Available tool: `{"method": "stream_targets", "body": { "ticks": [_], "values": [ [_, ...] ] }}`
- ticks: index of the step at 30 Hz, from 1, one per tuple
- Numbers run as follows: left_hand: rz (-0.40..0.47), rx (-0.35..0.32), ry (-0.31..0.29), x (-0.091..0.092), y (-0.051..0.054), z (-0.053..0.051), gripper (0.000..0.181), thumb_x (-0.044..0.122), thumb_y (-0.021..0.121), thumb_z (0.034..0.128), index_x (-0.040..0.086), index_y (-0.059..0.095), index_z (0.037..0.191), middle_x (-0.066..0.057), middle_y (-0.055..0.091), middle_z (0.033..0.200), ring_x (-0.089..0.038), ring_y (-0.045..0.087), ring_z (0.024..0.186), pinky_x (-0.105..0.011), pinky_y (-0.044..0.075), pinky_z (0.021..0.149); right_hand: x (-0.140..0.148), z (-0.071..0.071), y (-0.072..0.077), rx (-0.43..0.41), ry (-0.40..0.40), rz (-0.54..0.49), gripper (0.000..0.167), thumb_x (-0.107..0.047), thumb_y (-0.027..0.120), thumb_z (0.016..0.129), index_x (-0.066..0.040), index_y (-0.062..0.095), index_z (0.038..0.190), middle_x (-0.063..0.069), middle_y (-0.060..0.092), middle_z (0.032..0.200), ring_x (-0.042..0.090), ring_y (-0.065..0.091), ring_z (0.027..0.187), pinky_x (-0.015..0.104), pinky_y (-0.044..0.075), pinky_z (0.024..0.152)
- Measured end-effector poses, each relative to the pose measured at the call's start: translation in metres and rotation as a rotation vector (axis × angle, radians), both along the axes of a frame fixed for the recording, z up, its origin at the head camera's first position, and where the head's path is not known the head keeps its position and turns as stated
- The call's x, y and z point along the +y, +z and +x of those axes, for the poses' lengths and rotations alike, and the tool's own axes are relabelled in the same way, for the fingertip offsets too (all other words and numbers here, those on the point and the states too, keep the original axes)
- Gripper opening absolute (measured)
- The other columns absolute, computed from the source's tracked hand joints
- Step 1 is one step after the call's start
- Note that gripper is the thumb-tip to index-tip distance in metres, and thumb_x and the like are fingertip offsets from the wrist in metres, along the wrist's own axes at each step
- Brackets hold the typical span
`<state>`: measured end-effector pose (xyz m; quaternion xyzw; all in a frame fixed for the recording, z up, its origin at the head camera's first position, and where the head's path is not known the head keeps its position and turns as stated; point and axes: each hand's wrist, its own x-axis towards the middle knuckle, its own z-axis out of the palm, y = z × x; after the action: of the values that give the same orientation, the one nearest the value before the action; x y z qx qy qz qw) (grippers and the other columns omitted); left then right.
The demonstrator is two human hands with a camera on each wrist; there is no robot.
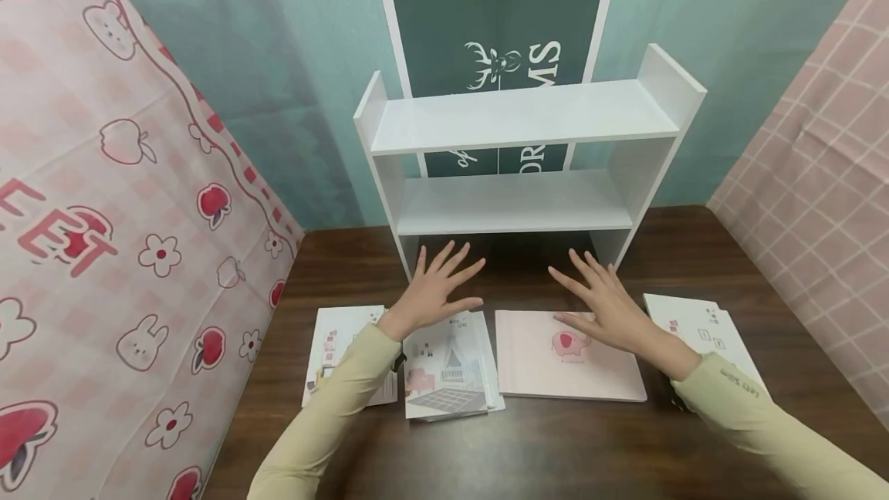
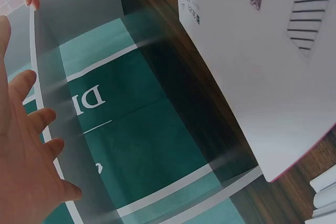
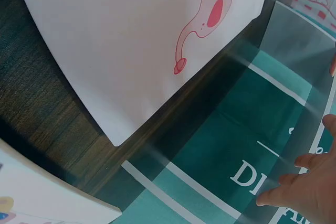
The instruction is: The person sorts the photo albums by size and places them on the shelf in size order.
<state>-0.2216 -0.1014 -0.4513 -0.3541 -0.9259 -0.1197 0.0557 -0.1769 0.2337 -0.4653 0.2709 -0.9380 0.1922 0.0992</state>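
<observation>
Both hands hover palm down with fingers spread, holding nothing. The left hand (image 1: 432, 292) is above the top edge of a stack of white booklets (image 1: 447, 369) with a grey and pink cover. My right hand (image 1: 611, 307) hangs over the right part of a pink book (image 1: 535, 353) with a red elephant print. Behind both hands stands a white two-tier shelf (image 1: 514, 203) with bare boards. In the left wrist view the left fingers (image 2: 39, 121) spread in front of a shelf board; the right wrist view shows the right fingers (image 3: 273, 196) likewise.
More white booklets (image 1: 347, 330) lie at the left, partly under the left forearm. Another white stack (image 1: 708, 334) lies at the right beyond the right wrist. A patterned pink cloth (image 1: 160, 253) hangs at the left, a pink grid cloth (image 1: 812, 168) at the right. Brown table (image 1: 556, 454) underneath.
</observation>
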Motion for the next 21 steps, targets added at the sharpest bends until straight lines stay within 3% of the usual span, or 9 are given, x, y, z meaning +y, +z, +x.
{"method": "stream_targets", "body": {
  "ticks": [4, 11, 18, 21],
  "values": [
    [0.001, -0.007, 0.003, 0.0008, -0.0010, 0.0010, 0.071, 0.070, 0.036, 0.0862, 0.040, 0.015, 0.147, 0.006, 0.004, 0.156, -0.021, 0.000, 0.144, -0.060, -0.002, 0.110, 0.0003, 0.0010, -0.0011, -0.003, -0.003, -0.010, 0.079, -0.042, 0.074, 0.075, -0.025, 0.036, 0.143, 0.013, 0.013, 0.155, 0.038, 0.007, 0.141, 0.066, 0.006, 0.107],
    [0.048, -0.074, -0.011, 0.0017, 0.0001, 0.0048, 0.075, 0.061, 0.048, 0.0869, 0.030, 0.018, 0.149, 0.001, 0.007, 0.157, -0.021, 0.018, 0.141, -0.048, 0.013, 0.114, 0.0010, 0.0024, -0.0039, -0.005, -0.002, -0.025, 0.080, -0.040, 0.074, 0.076, -0.022, 0.035, 0.144, 0.018, 0.015, 0.153, 0.037, 0.007, 0.141, 0.065, 0.006, 0.108],
    [0.060, -0.119, 0.005, 0.0035, -0.0037, 0.0060, 0.078, 0.063, 0.045, 0.0869, 0.027, 0.014, 0.149, -0.001, 0.008, 0.157, -0.020, 0.019, 0.141, -0.045, 0.019, 0.113, 0.0028, 0.0040, -0.0066, -0.003, -0.013, -0.018, 0.081, -0.036, 0.074, 0.077, -0.020, 0.033, 0.145, 0.018, 0.015, 0.153, 0.036, 0.007, 0.142, 0.064, 0.010, 0.108],
    [0.080, -0.149, 0.009, 0.0047, -0.0065, 0.0074, 0.079, 0.064, 0.043, 0.0872, 0.025, 0.014, 0.150, -0.002, 0.010, 0.156, -0.022, 0.020, 0.140, -0.046, 0.021, 0.113, 0.0031, 0.0065, -0.0074, -0.008, -0.032, -0.013, 0.081, -0.035, 0.073, 0.078, -0.019, 0.031, 0.146, 0.020, 0.019, 0.152, 0.038, 0.014, 0.140, 0.066, 0.019, 0.104]
  ]
}}
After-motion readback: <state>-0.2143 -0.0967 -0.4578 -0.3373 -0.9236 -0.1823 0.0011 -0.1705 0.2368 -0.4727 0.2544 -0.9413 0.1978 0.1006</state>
